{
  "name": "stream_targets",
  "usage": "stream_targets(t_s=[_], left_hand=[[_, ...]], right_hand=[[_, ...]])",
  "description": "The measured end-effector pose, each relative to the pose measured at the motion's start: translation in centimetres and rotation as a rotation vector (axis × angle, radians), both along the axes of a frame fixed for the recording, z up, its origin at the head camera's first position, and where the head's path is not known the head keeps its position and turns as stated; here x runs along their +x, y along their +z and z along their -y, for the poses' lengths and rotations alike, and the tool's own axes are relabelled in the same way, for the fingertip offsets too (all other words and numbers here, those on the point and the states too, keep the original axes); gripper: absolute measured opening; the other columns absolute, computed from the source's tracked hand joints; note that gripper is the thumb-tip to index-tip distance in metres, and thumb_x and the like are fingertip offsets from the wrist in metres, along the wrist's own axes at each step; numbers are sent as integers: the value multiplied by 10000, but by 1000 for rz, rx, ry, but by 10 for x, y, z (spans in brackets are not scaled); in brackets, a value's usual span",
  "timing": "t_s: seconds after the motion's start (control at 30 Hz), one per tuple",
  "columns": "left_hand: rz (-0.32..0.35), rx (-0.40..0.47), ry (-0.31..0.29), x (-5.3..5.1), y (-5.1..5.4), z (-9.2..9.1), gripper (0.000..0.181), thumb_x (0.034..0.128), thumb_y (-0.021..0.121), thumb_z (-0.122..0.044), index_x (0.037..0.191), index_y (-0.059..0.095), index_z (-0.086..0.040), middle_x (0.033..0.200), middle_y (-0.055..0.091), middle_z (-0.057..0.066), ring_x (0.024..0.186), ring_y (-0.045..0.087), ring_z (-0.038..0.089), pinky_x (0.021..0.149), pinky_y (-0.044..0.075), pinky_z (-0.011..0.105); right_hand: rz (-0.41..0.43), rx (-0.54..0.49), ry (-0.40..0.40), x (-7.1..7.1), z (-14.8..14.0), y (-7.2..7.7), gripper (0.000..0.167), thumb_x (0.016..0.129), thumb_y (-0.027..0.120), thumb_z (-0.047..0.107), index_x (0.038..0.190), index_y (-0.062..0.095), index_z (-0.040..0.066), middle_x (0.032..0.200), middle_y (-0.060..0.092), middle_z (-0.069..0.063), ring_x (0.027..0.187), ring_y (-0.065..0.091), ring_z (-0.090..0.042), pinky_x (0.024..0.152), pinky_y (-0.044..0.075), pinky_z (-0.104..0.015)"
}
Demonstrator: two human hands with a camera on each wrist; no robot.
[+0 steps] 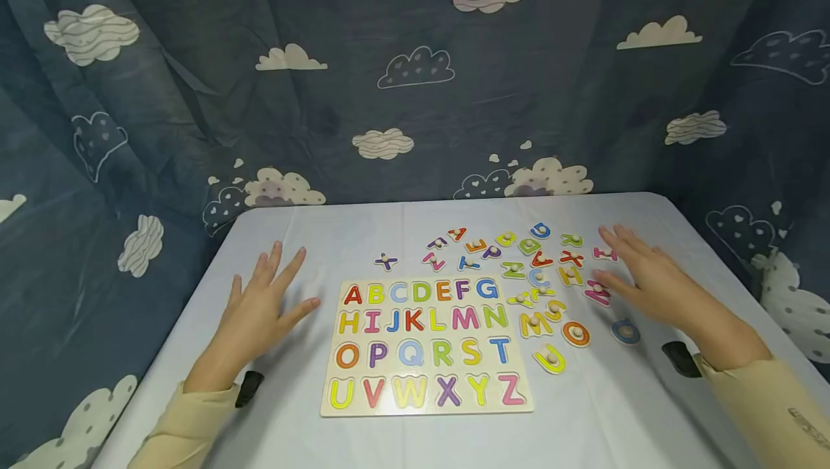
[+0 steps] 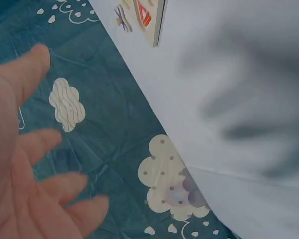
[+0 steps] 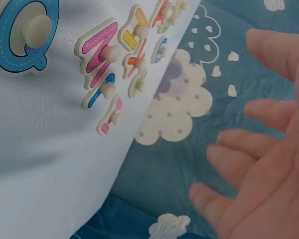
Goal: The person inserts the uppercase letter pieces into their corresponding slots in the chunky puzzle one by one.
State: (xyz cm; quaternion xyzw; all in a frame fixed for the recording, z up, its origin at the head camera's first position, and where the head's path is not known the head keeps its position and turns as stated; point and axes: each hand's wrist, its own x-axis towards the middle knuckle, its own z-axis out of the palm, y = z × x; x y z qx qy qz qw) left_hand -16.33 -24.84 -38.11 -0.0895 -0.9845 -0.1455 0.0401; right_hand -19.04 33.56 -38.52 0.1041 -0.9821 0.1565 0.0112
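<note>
Head view, alphabet board (image 1: 428, 370): laid flat on the white surface (image 1: 389, 447), lettered A to Z in four rows.
Head view, letter pieces (image 1: 534, 324): scattered beyond the alphabet board and to its right; a purple X piece (image 1: 385, 261) is set leftmost.
Head view, left hand (image 1: 256, 310): held above the surface, left of the alphabet board; fingers are spread, nothing is gripped.
Head view, right hand (image 1: 661, 282): held near the rightmost letter pieces; fingers are extended, nothing is gripped.
Left wrist view, left hand: fingers are parted; a corner of the alphabet board is seen at the top.
Right wrist view, right hand: fingers are loosely extended, well apart from the blue Q piece (image 3: 2, 45).
</note>
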Motion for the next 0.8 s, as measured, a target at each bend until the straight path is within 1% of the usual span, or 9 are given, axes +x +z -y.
stream_targets(t_s=[0.1, 0.17, 0.23, 0.3, 0.37, 0.43, 0.5, 0.63, 0.8], left_hand=[[13, 1, -57, 6, -8, 1, 850, 971, 768, -494, 1683, 385, -233, 1773, 234, 235, 1608, 271, 535, 1232, 164, 838], [22, 6, -107, 11, -17, 3, 829, 948, 797, -489, 1651, 452, -218, 1746, 309, 238, 1574, 349, 535, 1215, 231, 832], [49, 26, -153, 16, -27, 6, 836, 915, 829, -502, 1623, 498, -208, 1726, 363, 226, 1559, 395, 516, 1203, 273, 823], [97, 67, -188, 20, -36, 8, 867, 874, 861, -520, 1606, 524, -201, 1716, 391, 215, 1559, 404, 504, 1198, 291, 819], [158, 115, -200, 25, -45, 10, 928, 819, 891, -560, 1599, 534, -209, 1716, 399, 203, 1573, 393, 486, 1206, 285, 814], [218, 159, -194, 30, -52, 11, 991, 760, 919, -592, 1598, 537, -224, 1721, 394, 195, 1593, 359, 481, 1223, 249, 813], [255, 186, -186, 33, -57, 12, 1032, 710, 937, -615, 1588, 550, -235, 1719, 397, 197, 1602, 330, 494, 1235, 214, 814], [280, 215, -199, 35, -61, 13, 1055, 654, 964, -612, 1565, 580, -241, 1720, 388, 208, 1616, 261, 530, 1237, 140, 830], [323, 236, -206, 36, -62, 11, 1095, 609, 998, -580, 1567, 579, -252, 1742, 347, 200, 1634, 195, 533, 1238, 76, 837]], right_hand=[[29, 22, 15, -12, 7, -1, 828, 1004, 765, 331, 1653, 361, 12, 1659, 367, -361, 1521, 369, -579, 1193, 323, -780], [27, 29, 36, -19, 12, -3, 736, 993, 780, 296, 1600, 469, 19, 1565, 501, -339, 1418, 505, -554, 1118, 453, -746], [27, 18, 61, -28, 16, -7, 632, 988, 785, 247, 1536, 561, 26, 1453, 602, -309, 1311, 602, -513, 1044, 555, -675], [27, 2, 89, -37, 20, -11, 532, 985, 783, 208, 1463, 638, 23, 1343, 674, -262, 1210, 666, -458, 959, 619, -596], [33, -15, 110, -47, 23, -16, 462, 984, 784, 187, 1405, 687, 22, 1250, 718, -207, 1128, 697, -397, 880, 646, -516], [58, -27, 116, -57, 27, -19, 422, 990, 780, 184, 1374, 710, 23, 1187, 736, -159, 1071, 697, -343, 847, 647, -462], [83, -30, 115, -66, 30, -22, 395, 996, 775, 189, 1354, 724, 29, 1141, 739, -127, 1021, 678, -298, 834, 642, -435], [112, -39, 110, -82, 36, -29, 335, 1004, 762, 170, 1313, 751, 44, 1082, 732, -101, 953, 643, -247, 797, 624, -379], [108, -45, 127, -91, 41, -37, 273, 996, 772, 146, 1254, 789, 59, 1043, 740, -83, 890, 616, -207, 760, 575, -317]])
